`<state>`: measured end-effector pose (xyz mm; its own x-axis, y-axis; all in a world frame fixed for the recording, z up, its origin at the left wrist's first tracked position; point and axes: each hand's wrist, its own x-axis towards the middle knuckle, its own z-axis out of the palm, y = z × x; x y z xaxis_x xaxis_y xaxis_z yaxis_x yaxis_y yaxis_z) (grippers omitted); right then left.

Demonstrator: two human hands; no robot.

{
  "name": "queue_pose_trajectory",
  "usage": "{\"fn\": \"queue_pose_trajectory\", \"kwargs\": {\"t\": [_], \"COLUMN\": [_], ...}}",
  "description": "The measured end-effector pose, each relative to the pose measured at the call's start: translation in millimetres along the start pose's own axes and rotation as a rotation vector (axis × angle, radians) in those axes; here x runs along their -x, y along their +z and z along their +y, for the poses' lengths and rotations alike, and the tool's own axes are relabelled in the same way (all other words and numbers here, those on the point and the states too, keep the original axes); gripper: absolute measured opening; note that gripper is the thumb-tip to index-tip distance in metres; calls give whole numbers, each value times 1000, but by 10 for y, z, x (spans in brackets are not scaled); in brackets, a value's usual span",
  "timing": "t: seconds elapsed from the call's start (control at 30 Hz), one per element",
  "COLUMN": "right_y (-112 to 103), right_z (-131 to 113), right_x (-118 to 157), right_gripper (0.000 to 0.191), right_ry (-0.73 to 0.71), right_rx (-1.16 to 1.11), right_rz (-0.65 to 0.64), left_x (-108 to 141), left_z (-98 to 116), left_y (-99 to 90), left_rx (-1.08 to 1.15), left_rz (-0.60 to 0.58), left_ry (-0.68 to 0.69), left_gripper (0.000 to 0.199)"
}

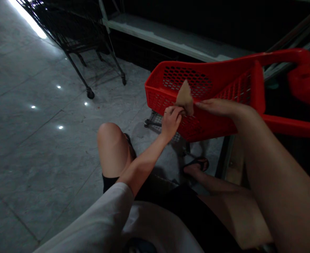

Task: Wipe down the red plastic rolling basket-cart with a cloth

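Note:
A red plastic shopping cart (236,58) with perforated sides stands in front of me. My left hand (171,120) has its fingers closed around a pale yellowish cloth (185,95) at the basket's near upper rim. One corner of the cloth sticks up above the rim. Just to the right, my right hand (215,106) lies against the near side of the basket with fingers stretched out and nothing in them. The inside of the basket shows partly through its open top; its near lower part is hidden behind the wall.
Behind the cart runs a low shelf (160,38) with a light edge. At upper left stands a dark wire cart (76,45) on casters (90,92). Grey tiled floor (39,158) spreads to the left, and my bent knee (112,147) is close to the cart.

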<state>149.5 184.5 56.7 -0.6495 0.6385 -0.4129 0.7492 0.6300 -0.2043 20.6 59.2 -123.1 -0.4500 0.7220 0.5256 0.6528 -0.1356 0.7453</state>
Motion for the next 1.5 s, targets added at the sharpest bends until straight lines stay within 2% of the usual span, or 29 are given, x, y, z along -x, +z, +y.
{"fn": "queue_pose_trajectory", "kwargs": {"t": [0.07,0.13,0.2,0.27,0.37,0.43,0.57,0.7,0.77,0.87,0.97,1.13,1.27,1.43,1.5], "right_y": [4,6,8,11,15,17,15,-8,-20,-20,2,27,28,50,53], "right_z": [-13,-14,-8,-6,-23,-44,-96,-153,-176,-188,-167,-152,-207,-228,-233], "right_x": [-3,-5,-6,-8,-19,-28,-22,-3,-4,-12,-17,2,46,66,74], "right_gripper": [57,59,61,64,70,72,75,76,77,77,77,74,76,76,76], "right_ry": [54,88,92,96,117,126,138,175,184,208,235,234,248,213,199], "right_rx": [17,35,56,75,94,108,155,185,193,211,216,205,237,200,194], "right_rz": [-18,-11,17,33,39,43,49,39,12,6,34,68,62,99,103], "left_x": [147,157,17,-214,-530,-623,-558,-476,-442,-312,-90,167,39,-470,-634], "left_z": [9,-5,-54,-132,-241,-261,-192,-157,-158,-124,-35,125,56,-396,-535], "left_y": [94,142,97,-35,-249,-300,-155,51,127,231,326,402,243,-223,-332], "left_rx": [59,100,110,116,161,194,166,95,98,88,70,157,171,93,83], "left_rz": [-28,-1,108,255,427,473,453,532,493,349,241,218,257,500,561], "left_ry": [-162,-272,-338,-394,-414,-414,-416,-358,-314,-279,-235,-324,-323,-445,-451], "left_gripper": [21,19,22,21,16,15,23,33,39,47,44,38,29,24,26]}}
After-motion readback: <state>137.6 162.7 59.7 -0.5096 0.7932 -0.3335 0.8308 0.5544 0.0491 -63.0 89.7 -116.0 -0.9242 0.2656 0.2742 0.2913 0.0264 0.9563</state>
